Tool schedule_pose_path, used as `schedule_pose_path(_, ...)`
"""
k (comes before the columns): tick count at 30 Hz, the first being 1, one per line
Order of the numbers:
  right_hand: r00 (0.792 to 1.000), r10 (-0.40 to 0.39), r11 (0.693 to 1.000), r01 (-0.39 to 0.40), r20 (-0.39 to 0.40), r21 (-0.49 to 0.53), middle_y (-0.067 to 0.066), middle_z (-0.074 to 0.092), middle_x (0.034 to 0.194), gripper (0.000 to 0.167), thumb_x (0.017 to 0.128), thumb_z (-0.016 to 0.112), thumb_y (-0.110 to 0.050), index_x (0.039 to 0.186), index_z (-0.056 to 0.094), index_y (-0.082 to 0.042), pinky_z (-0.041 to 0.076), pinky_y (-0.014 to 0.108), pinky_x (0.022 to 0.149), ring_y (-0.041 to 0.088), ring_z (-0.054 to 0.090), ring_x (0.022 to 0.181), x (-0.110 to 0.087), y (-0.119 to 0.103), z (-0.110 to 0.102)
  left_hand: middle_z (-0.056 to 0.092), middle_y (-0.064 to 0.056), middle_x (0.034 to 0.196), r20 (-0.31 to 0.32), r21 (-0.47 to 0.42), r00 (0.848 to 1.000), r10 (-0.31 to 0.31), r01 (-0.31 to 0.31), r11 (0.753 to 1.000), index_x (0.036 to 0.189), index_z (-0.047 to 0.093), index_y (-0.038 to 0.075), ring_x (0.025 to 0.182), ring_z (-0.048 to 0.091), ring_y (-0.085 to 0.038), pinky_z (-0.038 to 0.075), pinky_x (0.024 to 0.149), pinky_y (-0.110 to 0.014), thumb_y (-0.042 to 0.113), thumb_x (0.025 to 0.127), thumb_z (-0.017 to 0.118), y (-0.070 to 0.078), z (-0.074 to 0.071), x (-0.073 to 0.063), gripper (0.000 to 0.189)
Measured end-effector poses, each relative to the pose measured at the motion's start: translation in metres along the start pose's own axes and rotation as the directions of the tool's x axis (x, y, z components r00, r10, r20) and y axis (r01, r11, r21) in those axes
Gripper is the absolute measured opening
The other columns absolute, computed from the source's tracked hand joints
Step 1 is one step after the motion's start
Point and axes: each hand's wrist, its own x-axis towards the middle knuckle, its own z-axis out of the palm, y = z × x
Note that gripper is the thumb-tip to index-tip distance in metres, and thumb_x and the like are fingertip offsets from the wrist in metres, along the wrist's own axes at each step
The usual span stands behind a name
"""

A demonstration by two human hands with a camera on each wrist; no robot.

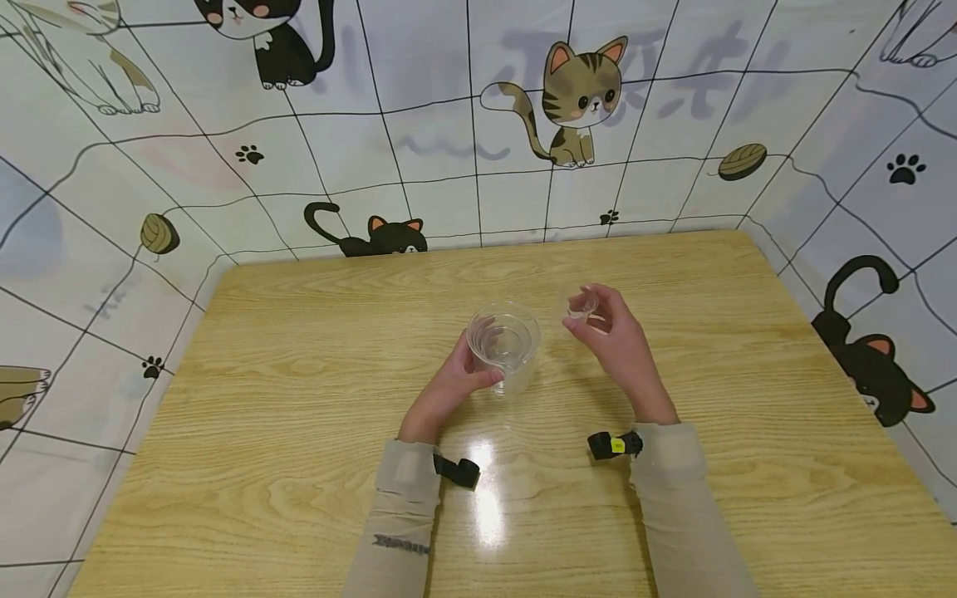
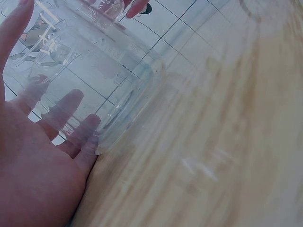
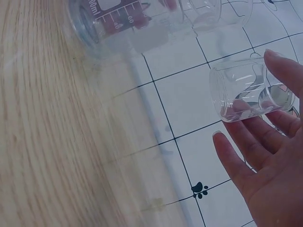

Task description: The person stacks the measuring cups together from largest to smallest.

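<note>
My left hand (image 1: 451, 384) grips a clear glass beaker (image 1: 516, 370) from its left side, thumb across the front and fingers around the back. White volume marks show on the beaker's wall in the right wrist view, and its base is at the wooden tabletop. Glass rings show within its rim in the head view. To the right, my right hand (image 1: 624, 345) holds a much smaller clear beaker (image 3: 241, 87) between thumb and fingers, raised over the table and tipped on its side in the right wrist view. A short gap separates the two beakers.
The wooden table (image 1: 299, 357) reaches back to a white cloth screen (image 1: 434, 149) with black grid lines and cartoon cats, which also stands along both sides. Black straps (image 1: 458, 471) circle the wrists over beige sleeves. Light glares off the tabletop between the forearms.
</note>
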Motion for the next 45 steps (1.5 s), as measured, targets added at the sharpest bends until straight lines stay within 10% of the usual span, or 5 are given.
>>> schedule_pose_path(7, 1.000, -0.024, 1.000, 0.024, 0.000, -0.002, 0.011, 0.051, 0.120, 0.058, 0.085, 0.062, -0.026, 0.132, 0.034, -0.007, 0.034, 0.041, 0.095, 0.024, 0.045, 0.114, 0.000, -0.003, 0.000, 0.033, 0.003, 0.138, -0.008, 0.023, 1.000, 0.010, -0.010, 1.000, 0.139, 0.023, 0.030, 0.130, 0.026, -0.022, 0.020, 0.104, -0.041, 0.020, 0.077, 0.071, -0.009, -0.003, 0.002, 0.079)
schedule_pose_path(16, 0.998, -0.059, 0.998, 0.059, -0.001, -0.019, 0.004, 0.052, 0.121, 0.059, 0.084, 0.061, -0.031, 0.134, 0.033, -0.017, 0.034, 0.041, 0.096, 0.019, 0.046, 0.113, 0.005, 0.011, 0.000, 0.028, -0.010, 0.141, 0.021, -0.004, 1.000, -0.001, 0.001, 1.000, 0.141, 0.019, 0.019, 0.130, 0.022, -0.030, 0.017, 0.104, -0.046, 0.014, 0.079, 0.069, 0.013, 0.003, -0.003, 0.080)
schedule_pose_path(25, 0.995, -0.095, 0.995, 0.095, -0.017, -0.016, 0.010, 0.053, 0.119, 0.057, 0.086, 0.060, -0.023, 0.135, 0.034, -0.011, 0.034, 0.042, 0.095, 0.024, 0.047, 0.112, -0.002, -0.010, 0.002, 0.033, 0.003, 0.139, -0.001, 0.031, 1.000, 0.000, 0.000, 1.000, 0.139, 0.022, 0.032, 0.129, 0.027, -0.021, 0.022, 0.103, -0.040, 0.020, 0.078, 0.070, -0.008, -0.003, 0.002, 0.079)
schedule_pose_path(45, 0.984, -0.176, 0.978, 0.179, -0.031, 0.109, 0.011, 0.052, 0.111, 0.048, 0.088, 0.056, -0.012, 0.132, 0.038, -0.011, 0.041, 0.021, 0.087, 0.021, 0.053, 0.105, -0.003, -0.010, 0.006, 0.027, -0.007, 0.143, 0.003, 0.025, 0.999, -0.036, 0.036, 0.999, 0.140, 0.020, 0.028, 0.132, 0.020, -0.023, 0.015, 0.105, -0.041, 0.014, 0.079, 0.069, 0.014, 0.003, -0.004, 0.079)
